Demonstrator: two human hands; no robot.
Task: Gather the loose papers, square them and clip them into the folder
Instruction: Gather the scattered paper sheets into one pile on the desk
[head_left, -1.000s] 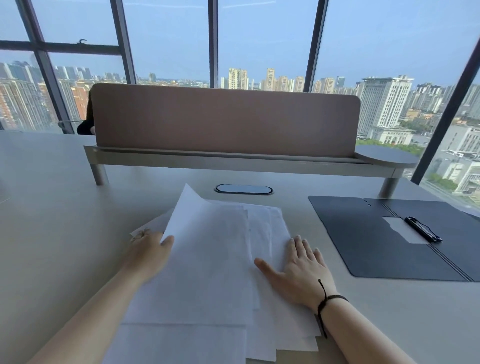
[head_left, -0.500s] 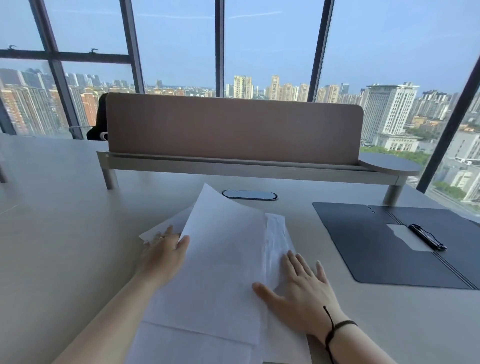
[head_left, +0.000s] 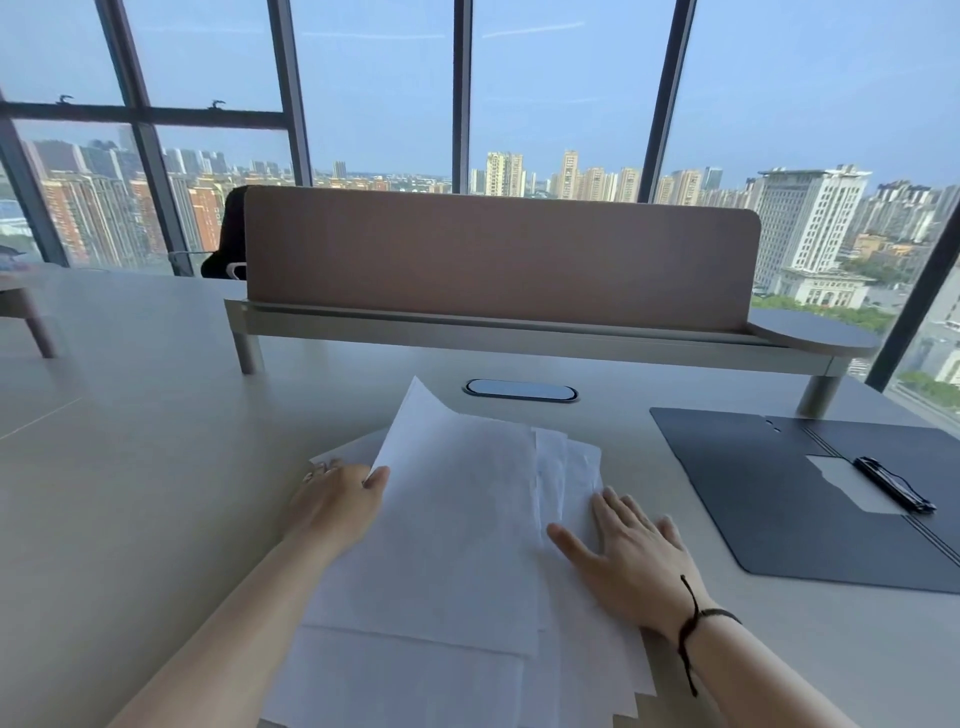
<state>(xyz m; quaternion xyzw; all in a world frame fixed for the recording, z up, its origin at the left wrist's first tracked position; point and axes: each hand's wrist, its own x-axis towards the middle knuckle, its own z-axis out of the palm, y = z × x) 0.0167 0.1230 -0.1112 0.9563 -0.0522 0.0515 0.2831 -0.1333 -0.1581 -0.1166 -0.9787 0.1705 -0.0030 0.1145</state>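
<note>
Several loose white papers (head_left: 457, 525) lie fanned and overlapping on the desk in front of me. My left hand (head_left: 335, 501) rests at their left edge, thumb on the top sheet and fingers under it, so that its far corner lifts. My right hand (head_left: 631, 551) lies flat, fingers spread, on the right side of the pile. A dark folder (head_left: 753, 493) lies open on the desk to the right, apart from the papers, with a black clip (head_left: 891, 483) on its inner right half.
A brown privacy screen (head_left: 498, 254) on a raised metal shelf (head_left: 519, 332) crosses the far side of the desk. An oval cable grommet (head_left: 521, 389) sits just beyond the papers. Large windows stand behind.
The view has tilted upward a little. My left hand has pushed the top sheet slightly to the right over the pile. My right hand still presses flat on the papers.
</note>
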